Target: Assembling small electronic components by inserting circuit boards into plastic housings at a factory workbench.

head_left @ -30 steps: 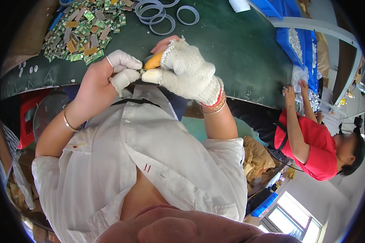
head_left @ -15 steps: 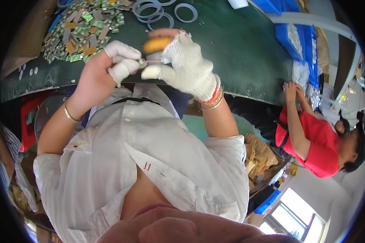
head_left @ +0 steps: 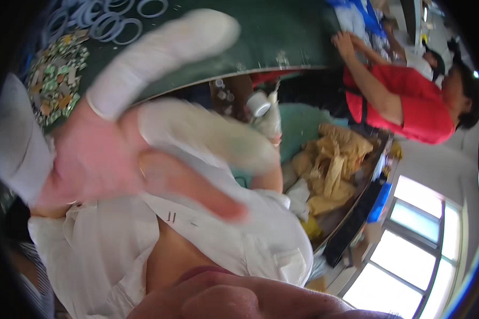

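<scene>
The left hand (head_left: 98, 151), wearing white tubular finger covers (head_left: 165, 58), is standing spread-fingered and blurred at 9 o'clock, apart from the right hand and blocking part of the dark-green tabletop (head_left: 282, 37). The white-gloved right hand (head_left: 269, 125) is sitting at 1 o'clock beside a white cylindrical object (head_left: 259, 104), its grip being impossible to tell. Blue-grey rings (head_left: 127, 31) are lying at 11 o'clock, small green-and-brown circuit boards (head_left: 58, 74) at 10, crumpled brown paper (head_left: 338, 165) at 3, while a red-shirted co-worker (head_left: 404, 101) is occupying 2 o'clock.

Rings (head_left: 115, 30) beyond boards (head_left: 58, 80) on table (head_left: 271, 37)
</scene>
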A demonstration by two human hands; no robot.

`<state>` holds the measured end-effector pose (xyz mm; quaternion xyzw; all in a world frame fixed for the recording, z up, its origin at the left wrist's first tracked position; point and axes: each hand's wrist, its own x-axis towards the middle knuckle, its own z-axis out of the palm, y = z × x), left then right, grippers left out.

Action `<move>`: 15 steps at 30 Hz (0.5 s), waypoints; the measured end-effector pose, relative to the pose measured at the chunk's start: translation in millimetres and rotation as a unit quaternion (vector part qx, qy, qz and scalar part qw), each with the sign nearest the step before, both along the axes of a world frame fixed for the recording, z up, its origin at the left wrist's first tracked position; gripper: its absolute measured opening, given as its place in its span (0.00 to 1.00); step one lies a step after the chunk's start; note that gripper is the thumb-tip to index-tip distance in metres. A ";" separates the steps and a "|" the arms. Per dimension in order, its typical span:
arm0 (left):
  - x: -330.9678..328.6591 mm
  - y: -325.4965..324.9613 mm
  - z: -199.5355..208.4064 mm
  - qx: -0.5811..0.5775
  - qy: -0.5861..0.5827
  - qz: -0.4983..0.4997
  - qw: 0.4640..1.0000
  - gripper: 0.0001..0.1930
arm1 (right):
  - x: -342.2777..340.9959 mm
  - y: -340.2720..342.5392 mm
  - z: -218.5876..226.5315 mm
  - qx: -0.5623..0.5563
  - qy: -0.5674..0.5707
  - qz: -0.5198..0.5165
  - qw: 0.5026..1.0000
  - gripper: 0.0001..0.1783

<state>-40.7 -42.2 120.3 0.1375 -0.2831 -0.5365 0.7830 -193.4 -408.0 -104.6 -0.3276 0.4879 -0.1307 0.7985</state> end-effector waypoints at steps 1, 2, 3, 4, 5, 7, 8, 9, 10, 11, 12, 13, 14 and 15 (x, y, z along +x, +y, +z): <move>-7.9 7.2 4.6 -0.002 -0.010 0.037 0.999 0.54 | -8.7 -12.0 -50.0 0.028 0.026 -0.008 0.999 0.30; -11.7 12.1 3.5 -0.009 -0.005 0.066 0.998 0.53 | -21.3 -12.2 -91.2 0.042 0.015 -0.044 0.998 0.33; -15.7 16.2 2.9 -0.015 -0.002 0.092 0.996 0.53 | -29.5 -12.9 -120.7 0.041 0.011 -0.017 0.999 0.33; -18.7 20.8 3.5 -0.020 0.000 0.113 0.993 0.53 | -37.2 -14.2 -146.8 0.062 0.019 -0.052 0.997 0.34; -19.8 25.2 3.9 -0.026 0.001 0.132 0.991 0.52 | -43.4 -15.9 -168.7 0.082 0.026 -0.088 0.992 0.35; -20.5 30.2 6.7 -0.036 0.002 0.162 0.986 0.52 | -51.8 -19.2 -197.0 0.127 0.042 -0.167 0.977 0.38; -20.4 34.6 7.8 -0.038 0.002 0.176 0.984 0.51 | -53.0 -19.7 -201.4 0.151 0.053 -0.207 0.965 0.40; -19.6 40.2 8.1 -0.039 0.005 0.190 0.981 0.51 | -51.5 -18.3 -198.9 0.157 0.054 -0.191 0.968 0.40; -15.8 44.0 8.9 -0.041 0.006 0.201 0.979 0.51 | -46.4 -25.0 -188.4 -0.041 0.191 -0.161 0.967 0.35; -10.8 47.8 9.9 -0.044 0.008 0.209 0.977 0.51 | -38.9 -34.4 -176.4 -0.239 0.312 -0.126 0.911 0.34; -2.3 52.2 9.5 -0.047 0.012 0.214 0.976 0.50 | -22.5 -36.0 -133.4 -0.326 0.340 -0.147 0.870 0.32; 6.8 51.1 -4.1 -0.047 0.025 0.222 0.973 0.50 | -2.2 -31.5 -80.5 -0.410 0.371 -0.162 0.818 0.31; 20.9 43.8 -7.0 -0.057 0.034 0.202 0.977 0.50 | 12.8 -17.1 -24.1 -0.555 0.326 -0.231 0.730 0.32; 29.7 41.6 -6.3 -0.063 0.038 0.192 0.979 0.50 | 24.4 -19.8 14.2 -0.630 0.278 -0.218 0.692 0.31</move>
